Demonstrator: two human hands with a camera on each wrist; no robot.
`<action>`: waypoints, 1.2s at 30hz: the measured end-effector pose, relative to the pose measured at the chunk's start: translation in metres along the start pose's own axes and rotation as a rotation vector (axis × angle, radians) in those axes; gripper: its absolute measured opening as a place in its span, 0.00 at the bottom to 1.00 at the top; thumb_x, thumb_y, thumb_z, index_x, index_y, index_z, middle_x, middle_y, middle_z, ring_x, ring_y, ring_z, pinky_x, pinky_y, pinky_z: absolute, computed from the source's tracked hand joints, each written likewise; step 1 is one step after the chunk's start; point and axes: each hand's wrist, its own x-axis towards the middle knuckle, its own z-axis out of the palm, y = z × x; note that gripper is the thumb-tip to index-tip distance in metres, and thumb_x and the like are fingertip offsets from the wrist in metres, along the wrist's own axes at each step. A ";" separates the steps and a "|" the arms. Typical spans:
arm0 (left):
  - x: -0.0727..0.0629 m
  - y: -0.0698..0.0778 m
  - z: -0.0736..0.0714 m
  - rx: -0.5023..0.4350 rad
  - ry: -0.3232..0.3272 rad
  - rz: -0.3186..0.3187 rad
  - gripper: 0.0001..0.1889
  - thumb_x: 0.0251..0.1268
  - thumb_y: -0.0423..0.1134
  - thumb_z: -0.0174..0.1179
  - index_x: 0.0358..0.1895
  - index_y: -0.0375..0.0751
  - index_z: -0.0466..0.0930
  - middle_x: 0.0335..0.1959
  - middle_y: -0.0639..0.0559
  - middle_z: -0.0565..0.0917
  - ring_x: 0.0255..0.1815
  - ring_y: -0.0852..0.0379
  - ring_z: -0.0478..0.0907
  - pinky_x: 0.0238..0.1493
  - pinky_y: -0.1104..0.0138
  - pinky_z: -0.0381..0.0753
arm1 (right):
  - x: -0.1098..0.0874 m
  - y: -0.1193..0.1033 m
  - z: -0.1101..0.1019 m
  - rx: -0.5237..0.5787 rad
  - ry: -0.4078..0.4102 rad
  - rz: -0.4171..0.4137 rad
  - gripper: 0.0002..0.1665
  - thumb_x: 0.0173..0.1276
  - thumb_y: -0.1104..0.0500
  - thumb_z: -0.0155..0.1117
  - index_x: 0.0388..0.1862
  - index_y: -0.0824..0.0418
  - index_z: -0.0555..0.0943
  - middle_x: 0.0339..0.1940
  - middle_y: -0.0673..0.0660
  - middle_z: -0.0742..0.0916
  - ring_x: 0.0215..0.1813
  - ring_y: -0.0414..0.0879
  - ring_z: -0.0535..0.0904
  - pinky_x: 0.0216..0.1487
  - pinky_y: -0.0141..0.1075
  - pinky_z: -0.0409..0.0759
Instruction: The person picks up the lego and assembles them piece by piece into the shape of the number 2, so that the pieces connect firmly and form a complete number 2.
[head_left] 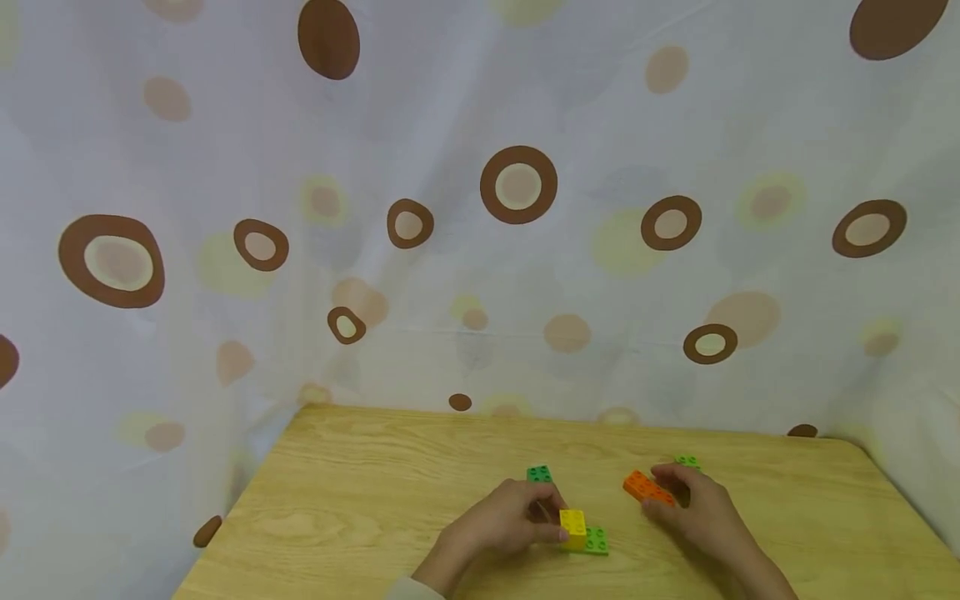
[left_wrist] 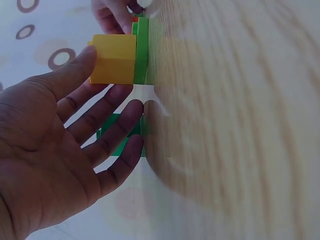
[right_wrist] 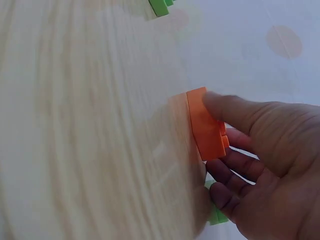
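My left hand [head_left: 506, 518] holds a yellow toy building brick [head_left: 573, 522], thumb on its near side and fingers round behind. The yellow brick stands on one end of a flat light green brick [head_left: 597, 541], which lies on the table; the left wrist view shows the yellow brick [left_wrist: 114, 59] flush against the green one [left_wrist: 142, 52]. To the right, my right hand [head_left: 705, 510] grips a long orange brick [head_left: 643, 487] at its near end. In the right wrist view the thumb presses the orange brick's side [right_wrist: 202, 125], and the fingers reach behind it, partly hidden.
Behind my left hand lies a dark green brick [head_left: 538, 474]. Another light green brick [head_left: 687, 461] sits past my right hand, partly covered by it. The wooden table [head_left: 360, 492] ends at a white curtain [head_left: 450, 275] with brown circles.
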 end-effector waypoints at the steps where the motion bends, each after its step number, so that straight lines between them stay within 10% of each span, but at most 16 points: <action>1: 0.000 0.000 0.000 -0.002 -0.001 0.004 0.08 0.69 0.41 0.74 0.46 0.53 0.86 0.38 0.64 0.85 0.40 0.67 0.81 0.44 0.71 0.81 | 0.000 0.001 0.000 -0.011 0.009 -0.013 0.34 0.69 0.47 0.77 0.66 0.66 0.81 0.61 0.65 0.87 0.62 0.63 0.83 0.59 0.53 0.83; 12: 0.001 -0.009 0.001 -0.021 -0.025 0.031 0.07 0.70 0.40 0.72 0.47 0.50 0.86 0.37 0.65 0.85 0.40 0.69 0.81 0.47 0.72 0.80 | 0.000 -0.004 0.004 0.024 -0.015 -0.059 0.23 0.70 0.52 0.77 0.60 0.61 0.86 0.54 0.56 0.89 0.50 0.46 0.83 0.44 0.38 0.83; 23: 0.004 -0.011 -0.001 0.010 -0.017 0.050 0.08 0.71 0.43 0.72 0.49 0.53 0.86 0.38 0.67 0.85 0.40 0.70 0.81 0.48 0.72 0.81 | -0.007 -0.052 0.020 0.288 -0.223 -0.536 0.18 0.78 0.61 0.68 0.63 0.60 0.82 0.54 0.54 0.87 0.48 0.42 0.83 0.45 0.36 0.83; 36: 0.002 -0.009 -0.002 0.008 -0.026 0.058 0.08 0.71 0.42 0.71 0.49 0.52 0.86 0.38 0.66 0.86 0.39 0.70 0.81 0.46 0.72 0.81 | -0.008 -0.056 0.031 0.312 -0.286 -0.547 0.17 0.76 0.59 0.70 0.61 0.55 0.84 0.52 0.53 0.86 0.47 0.42 0.82 0.43 0.36 0.85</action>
